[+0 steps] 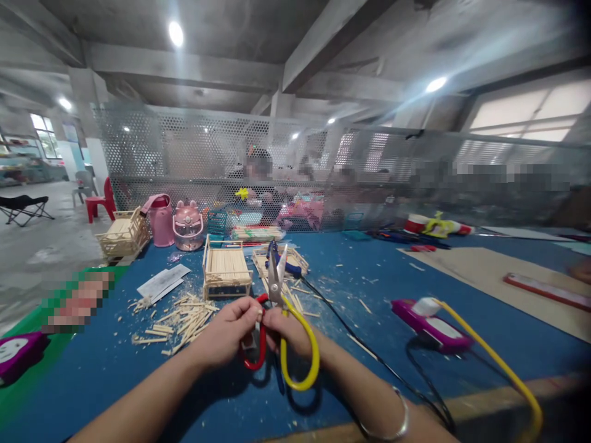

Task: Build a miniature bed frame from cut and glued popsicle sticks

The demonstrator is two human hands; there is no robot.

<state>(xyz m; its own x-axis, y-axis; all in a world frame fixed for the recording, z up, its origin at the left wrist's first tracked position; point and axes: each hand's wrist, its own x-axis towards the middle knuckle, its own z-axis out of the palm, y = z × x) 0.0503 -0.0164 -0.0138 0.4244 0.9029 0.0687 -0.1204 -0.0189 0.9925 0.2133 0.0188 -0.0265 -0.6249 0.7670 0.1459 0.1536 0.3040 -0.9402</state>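
A pair of scissors (276, 288) with one red and one yellow handle stands between my hands, its blades pointing away and slightly parted. My right hand (293, 332) is closed at the handles and holds the scissors. Close against it, my left hand (231, 332) pinches with thumb and forefinger at something small and pale by the red loop; I cannot make out what it is. Just beyond lie a blue glue gun (289, 266) and a small frame of wooden sticks (300, 261). A little stick-built bed (227, 271) stands left of them.
Cut sticks (184, 323) and white papers (162, 282) lie left. Behind are another stick model (122, 237), a pink bottle (161, 224) and a pink jar (188, 227). A purple power strip (431, 326) with black and yellow cables lies right. Perforated metal panels (194, 154) border the table.
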